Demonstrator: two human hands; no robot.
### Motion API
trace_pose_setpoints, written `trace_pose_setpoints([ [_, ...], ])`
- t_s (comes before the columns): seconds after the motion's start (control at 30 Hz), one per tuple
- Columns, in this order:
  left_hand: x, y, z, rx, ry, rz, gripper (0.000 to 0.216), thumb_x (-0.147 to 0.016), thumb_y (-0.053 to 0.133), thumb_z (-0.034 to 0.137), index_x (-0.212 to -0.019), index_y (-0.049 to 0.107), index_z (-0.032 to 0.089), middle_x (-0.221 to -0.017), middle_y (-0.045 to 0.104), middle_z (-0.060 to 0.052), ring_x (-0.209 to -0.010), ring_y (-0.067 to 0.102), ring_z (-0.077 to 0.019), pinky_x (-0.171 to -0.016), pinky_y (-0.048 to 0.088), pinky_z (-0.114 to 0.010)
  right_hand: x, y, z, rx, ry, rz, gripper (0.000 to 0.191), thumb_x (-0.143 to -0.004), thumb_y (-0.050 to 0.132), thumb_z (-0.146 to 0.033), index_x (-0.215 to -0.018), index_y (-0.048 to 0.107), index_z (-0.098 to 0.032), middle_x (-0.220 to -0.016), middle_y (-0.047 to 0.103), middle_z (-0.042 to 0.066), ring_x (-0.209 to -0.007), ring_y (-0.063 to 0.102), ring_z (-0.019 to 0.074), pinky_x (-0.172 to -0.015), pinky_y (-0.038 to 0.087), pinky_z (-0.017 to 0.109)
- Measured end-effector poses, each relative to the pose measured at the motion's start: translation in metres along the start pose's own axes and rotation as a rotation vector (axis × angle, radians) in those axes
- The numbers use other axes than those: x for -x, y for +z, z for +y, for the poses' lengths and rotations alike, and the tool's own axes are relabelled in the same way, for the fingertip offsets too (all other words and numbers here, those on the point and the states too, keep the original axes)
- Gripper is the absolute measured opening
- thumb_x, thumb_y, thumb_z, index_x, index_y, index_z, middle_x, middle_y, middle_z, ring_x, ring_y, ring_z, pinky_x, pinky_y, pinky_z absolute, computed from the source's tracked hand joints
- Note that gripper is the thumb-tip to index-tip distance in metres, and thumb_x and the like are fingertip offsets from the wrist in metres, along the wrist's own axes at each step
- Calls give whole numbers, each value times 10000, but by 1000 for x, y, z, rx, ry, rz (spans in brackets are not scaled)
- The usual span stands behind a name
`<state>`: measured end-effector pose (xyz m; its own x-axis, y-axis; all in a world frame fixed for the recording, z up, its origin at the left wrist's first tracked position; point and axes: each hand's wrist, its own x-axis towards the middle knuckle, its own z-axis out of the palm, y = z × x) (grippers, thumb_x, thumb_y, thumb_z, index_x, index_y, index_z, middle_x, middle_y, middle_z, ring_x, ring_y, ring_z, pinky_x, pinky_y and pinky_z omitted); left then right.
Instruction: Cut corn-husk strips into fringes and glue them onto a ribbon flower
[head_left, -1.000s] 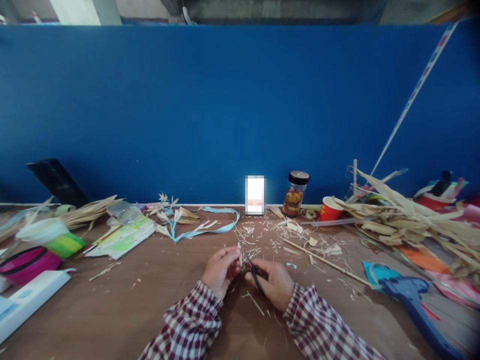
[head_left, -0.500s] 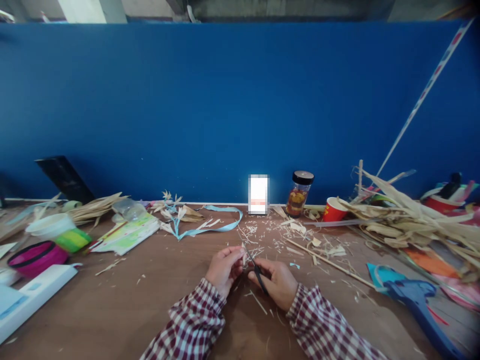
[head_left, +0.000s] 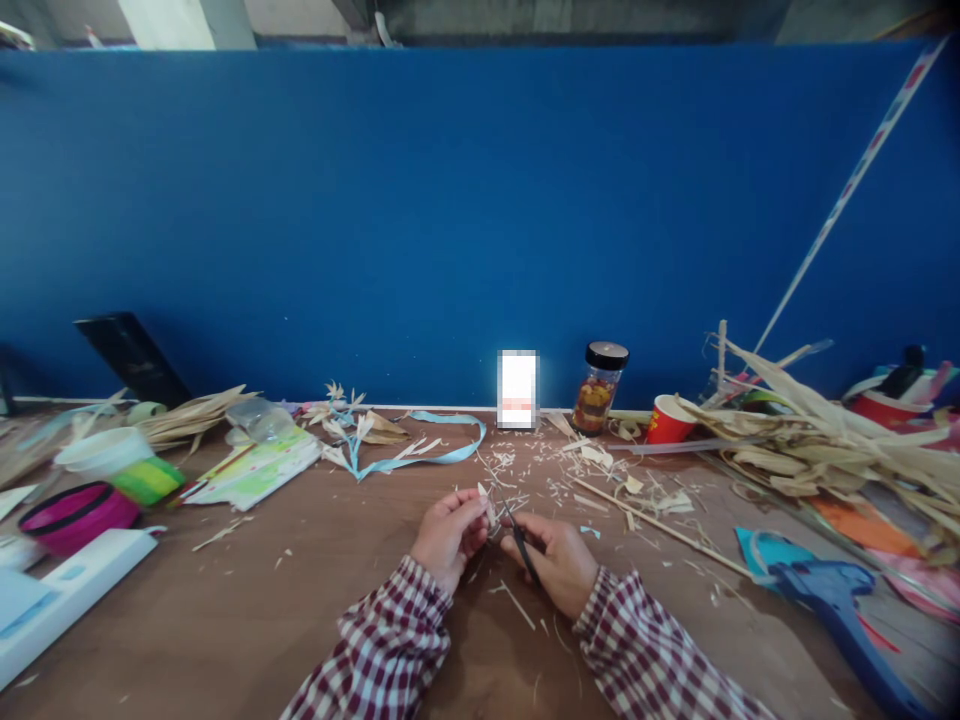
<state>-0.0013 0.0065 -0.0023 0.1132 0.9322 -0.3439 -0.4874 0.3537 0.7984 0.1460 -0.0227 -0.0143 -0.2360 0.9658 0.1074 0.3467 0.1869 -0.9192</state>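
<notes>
My left hand (head_left: 446, 532) pinches a small pale piece of dried leaf (head_left: 484, 497) between thumb and fingers, held upright just above the brown table (head_left: 285, 620). My right hand (head_left: 556, 560) grips small black-handled scissors (head_left: 519, 535), and their blades point up and left at the leaf piece. Both hands sit close together at the table's near middle, in checked red and white sleeves. Many pale straw clippings (head_left: 540, 475) lie scattered behind the hands.
A heap of dried leaves (head_left: 817, 440) fills the right side, with a blue glue gun (head_left: 832, 595) in front. A red cup (head_left: 667, 418), a jar (head_left: 598, 387) and a light blue ribbon (head_left: 420, 450) stand along the blue partition. Bowls (head_left: 79, 515) and a white box (head_left: 67, 595) lie left.
Both hands stay together at the same spot; the scissors' blades have tilted slightly closer to the leaf piece. The view has shifted a little.
</notes>
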Motion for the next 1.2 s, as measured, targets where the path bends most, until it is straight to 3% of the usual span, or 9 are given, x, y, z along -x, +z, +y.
trace_pose_setpoints([
  [0.23,0,-1,3,96,80,13,232,-688,594,37,-897,535,119,-627,631,-25,-541,597,-77,-523,501,-145,-1,0,3,-108,41,13,329,-760,511,-406,-1000,588,-193,-515,432,-54,-423,429,89,-427,369,197],
  [0.43,-2,-1,-4,69,52,-13,173,-636,665,97,-741,530,124,-653,642,-52,-575,616,-107,-506,503,-164,-1,0,4,-112,-17,-8,301,-773,515,-389,-995,590,-202,-546,433,-47,-453,423,85,-426,353,186],
  [0.53,-4,-1,-8,-54,114,-10,186,-610,688,149,-705,529,130,-611,626,-25,-549,597,-94,-497,482,-156,-2,0,3,-136,-36,-14,274,-774,519,-378,-968,599,-201,-556,437,-45,-460,416,83,-428,346,184],
  [0.8,-4,-5,-12,-590,484,-96,152,-637,643,231,-733,580,132,-640,611,-10,-566,554,-100,-540,435,-188,-1,-1,2,-151,-57,-10,192,-772,531,-324,-888,616,-197,-544,437,-48,-471,399,84,-434,328,185],
  [1.2,-2,-2,-12,-772,535,-173,179,-685,570,214,-822,663,146,-793,681,-75,-719,609,-175,-686,456,-262,-5,0,13,-168,2,14,253,-768,521,-334,-971,586,-199,-543,448,-46,-456,416,88,-431,362,190],
])
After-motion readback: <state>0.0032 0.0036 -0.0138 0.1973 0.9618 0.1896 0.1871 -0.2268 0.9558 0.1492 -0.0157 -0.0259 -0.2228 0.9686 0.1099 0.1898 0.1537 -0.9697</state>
